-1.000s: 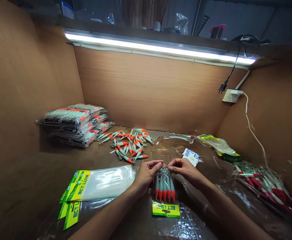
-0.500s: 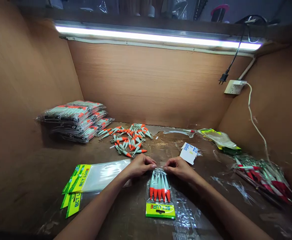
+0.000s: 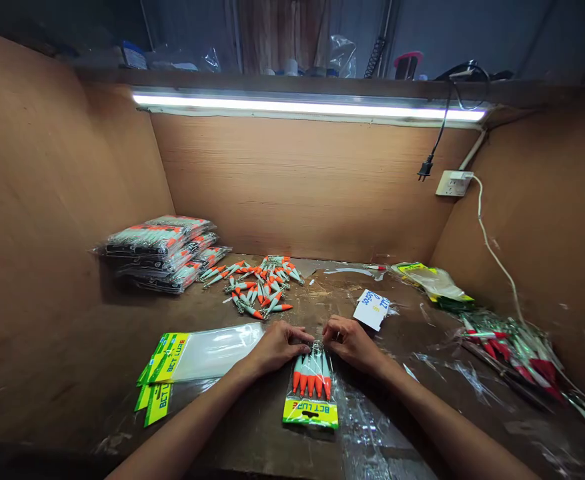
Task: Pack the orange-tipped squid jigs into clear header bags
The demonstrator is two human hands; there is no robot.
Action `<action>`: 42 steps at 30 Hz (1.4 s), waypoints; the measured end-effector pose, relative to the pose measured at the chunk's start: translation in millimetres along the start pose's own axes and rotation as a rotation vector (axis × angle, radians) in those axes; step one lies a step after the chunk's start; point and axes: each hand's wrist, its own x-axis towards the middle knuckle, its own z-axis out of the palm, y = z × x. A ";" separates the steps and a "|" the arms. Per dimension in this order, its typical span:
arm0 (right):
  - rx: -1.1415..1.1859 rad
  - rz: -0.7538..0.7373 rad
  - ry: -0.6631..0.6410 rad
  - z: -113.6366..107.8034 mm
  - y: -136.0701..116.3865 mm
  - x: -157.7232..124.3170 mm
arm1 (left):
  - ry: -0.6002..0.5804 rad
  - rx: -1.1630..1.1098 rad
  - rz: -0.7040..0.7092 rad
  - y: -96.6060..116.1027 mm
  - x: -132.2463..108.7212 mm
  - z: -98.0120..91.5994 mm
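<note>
A clear plastic packet (image 3: 311, 410) with a yellow-green BCT LURE header lies in front of me, its header toward me and upside down. Inside it, several white fishing lures (image 3: 311, 377) with orange tips lie side by side. At its far end, my left hand (image 3: 285, 343) pinches the left corner, fingers closed. The fingers of my right hand (image 3: 349, 341) are curled closed at the opposite corner. Between the two hands show the metal hooks of the lures. Flat packets (image 3: 217, 350) with the same header are stacked left of my left hand.
Loose orange-and-white lures (image 3: 265, 283) are heaped behind my hands. Filled packs (image 3: 159, 250) are piled at the back left. To the right are a white card (image 3: 371, 309), more header packets (image 3: 432, 280) and bagged red-and-white lures (image 3: 515, 353). A white cable (image 3: 492, 247) hangs down there.
The camera view has tilted up, showing more of the shelf. My right fingers have curled more at the packet's far corner, and my left hand has stayed at the other corner.
</note>
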 end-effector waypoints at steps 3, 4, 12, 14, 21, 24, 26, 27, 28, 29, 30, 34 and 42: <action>-0.038 -0.056 -0.012 -0.6 -3.6 -1.2 | -0.008 0.141 0.093 4.1 -11.5 0.4; -0.052 -0.068 -0.014 -0.8 -4.6 -1.5 | -0.027 0.190 0.108 4.9 -15.1 0.5; -0.217 -0.193 -0.021 -7.1 -9.4 -13.2 | 0.034 0.415 0.108 7.4 -32.6 9.3; -0.323 -0.276 -0.044 -10.0 -12.5 -19.8 | 0.042 0.473 0.115 9.5 -34.5 10.9; -0.549 -0.357 -0.215 -16.7 -33.1 -43.8 | 0.023 0.713 0.150 15.1 -50.1 21.4; -0.529 -0.314 -0.306 -18.7 -36.7 -55.7 | 0.030 0.805 0.158 11.5 -59.6 26.5; -0.480 -0.279 -0.365 -22.3 -36.0 -62.4 | 0.012 0.833 0.166 10.5 -65.7 27.2; -0.443 -0.256 -0.387 -24.9 -35.0 -64.8 | -0.004 0.838 0.168 11.1 -68.7 26.7; -0.397 -0.233 -0.408 -27.8 -33.8 -66.2 | -0.022 0.839 0.166 12.5 -71.6 25.8; -0.344 -0.212 -0.427 -30.7 -32.4 -66.6 | -0.039 0.835 0.159 14.6 -74.1 24.7; -0.283 -0.184 -0.434 -33.2 -30.6 -65.9 | -0.053 0.826 0.150 16.9 -75.8 23.5; -0.055 0.049 -0.192 -31.0 -21.1 -51.3 | 0.014 0.774 0.067 23.6 -68.5 19.4; -0.021 0.132 -0.115 9.7 -17.1 -18.2 | 0.039 0.617 -0.047 17.7 -31.9 19.9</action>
